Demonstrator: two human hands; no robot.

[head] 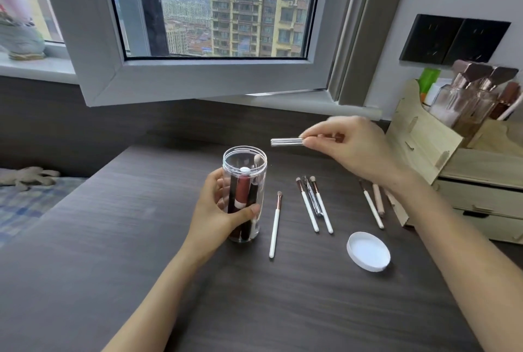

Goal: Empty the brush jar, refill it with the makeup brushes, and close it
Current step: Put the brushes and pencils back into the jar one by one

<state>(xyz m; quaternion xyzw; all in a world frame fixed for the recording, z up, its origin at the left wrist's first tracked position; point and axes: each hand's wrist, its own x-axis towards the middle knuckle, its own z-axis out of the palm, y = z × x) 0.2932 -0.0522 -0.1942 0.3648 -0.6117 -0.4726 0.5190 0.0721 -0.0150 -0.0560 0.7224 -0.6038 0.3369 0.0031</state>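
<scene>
A clear plastic brush jar stands upright and lidless on the dark table, with a few makeup items inside, among them a small brush and a reddish tube. My left hand grips its lower half. My right hand hovers above and to the right of the jar, pinching a short silver tube held level. The jar's white lid lies upside down at the right. White-handled brushes lie loose on the table: one beside the jar, a pair further right, more under my right wrist.
A wooden organiser with bottles and drawers stands at the right edge. An open window sash hangs over the table's back. The dark table stretches left and forward; a bed with a plush toy lies to the left.
</scene>
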